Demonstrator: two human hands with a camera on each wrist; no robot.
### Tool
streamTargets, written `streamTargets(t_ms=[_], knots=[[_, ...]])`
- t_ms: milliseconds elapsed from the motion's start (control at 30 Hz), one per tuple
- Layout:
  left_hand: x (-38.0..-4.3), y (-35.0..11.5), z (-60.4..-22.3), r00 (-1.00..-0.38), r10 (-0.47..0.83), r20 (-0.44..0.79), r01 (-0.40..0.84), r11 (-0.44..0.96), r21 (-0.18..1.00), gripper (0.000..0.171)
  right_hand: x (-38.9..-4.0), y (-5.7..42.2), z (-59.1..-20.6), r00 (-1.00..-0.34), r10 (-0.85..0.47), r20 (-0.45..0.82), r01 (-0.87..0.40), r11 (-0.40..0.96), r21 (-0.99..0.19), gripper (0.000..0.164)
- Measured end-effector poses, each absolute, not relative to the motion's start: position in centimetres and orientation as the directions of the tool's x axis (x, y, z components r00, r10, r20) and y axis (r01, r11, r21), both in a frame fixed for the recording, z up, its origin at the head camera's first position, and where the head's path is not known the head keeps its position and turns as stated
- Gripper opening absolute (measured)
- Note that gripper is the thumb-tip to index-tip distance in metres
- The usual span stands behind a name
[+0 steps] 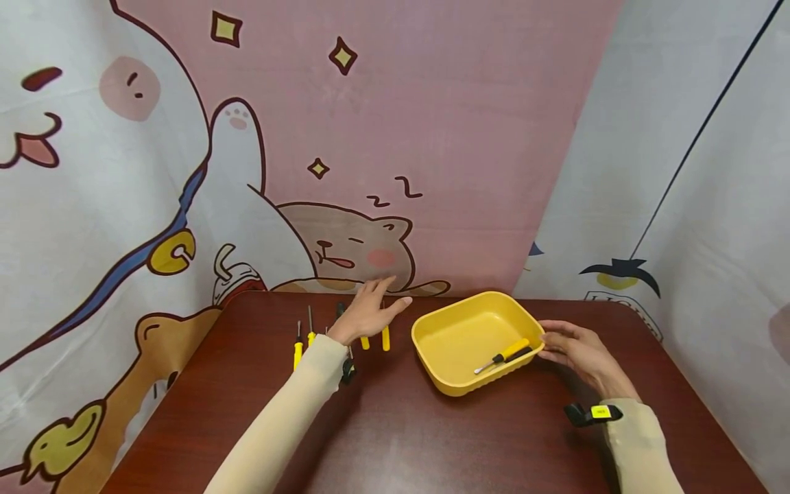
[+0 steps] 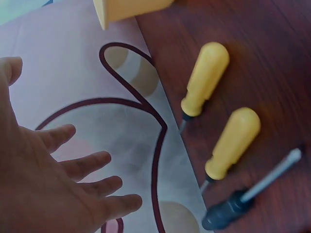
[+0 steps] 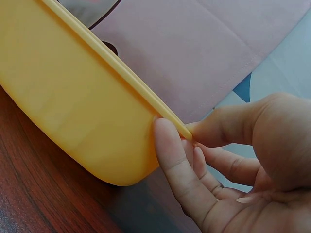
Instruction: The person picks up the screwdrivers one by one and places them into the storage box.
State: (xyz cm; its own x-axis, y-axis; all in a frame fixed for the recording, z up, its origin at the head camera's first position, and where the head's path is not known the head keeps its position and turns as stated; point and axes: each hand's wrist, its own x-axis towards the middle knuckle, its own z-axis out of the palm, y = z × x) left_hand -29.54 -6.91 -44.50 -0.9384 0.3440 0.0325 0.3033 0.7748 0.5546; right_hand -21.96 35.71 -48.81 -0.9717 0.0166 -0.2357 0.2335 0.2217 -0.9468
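Observation:
My left hand reaches over the back of the table with fingers spread, holding nothing. Beneath and beside it lie screwdrivers: in the left wrist view, one yellow-handled screwdriver, a second yellow-handled screwdriver and a black-handled screwdriver. With thumb and fingers, my right hand pinches the right rim of a yellow plastic basin; the right wrist view shows the grip on the basin's edge. Inside the basin lies a yellow-and-black screwdriver, with a dark handle-like shape beside it.
Further yellow-handled screwdrivers lie to the left of my left forearm, which partly hides the group. The dark red wooden table ends at a cartoon-printed cloth behind it.

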Motion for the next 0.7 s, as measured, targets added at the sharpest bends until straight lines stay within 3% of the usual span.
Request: streamTargets(t_ms=[167,467,700], knots=[[-29.4,-8.3,-45.2,-0.945,0.324,0.05,0.297,0.779,0.552,0.085,-22.1,35.7,-49.0,-0.971,0.019,-0.238,0.236,0.217,-0.947,0.059],[-28.8,-11.0,-46.2,-0.95,0.293,0.112,0.313,0.855,0.413,0.082,-22.0,35.6,-48.8,-0.971,0.019,-0.24,0.238,0.211,-0.948,0.059],[-28.5,-13.2,-46.7,-0.958,0.267,0.102,0.286,0.877,0.387,0.085,-22.0,35.7,-48.7,-0.97,0.027,-0.241,0.241,0.216,-0.946,0.058]])
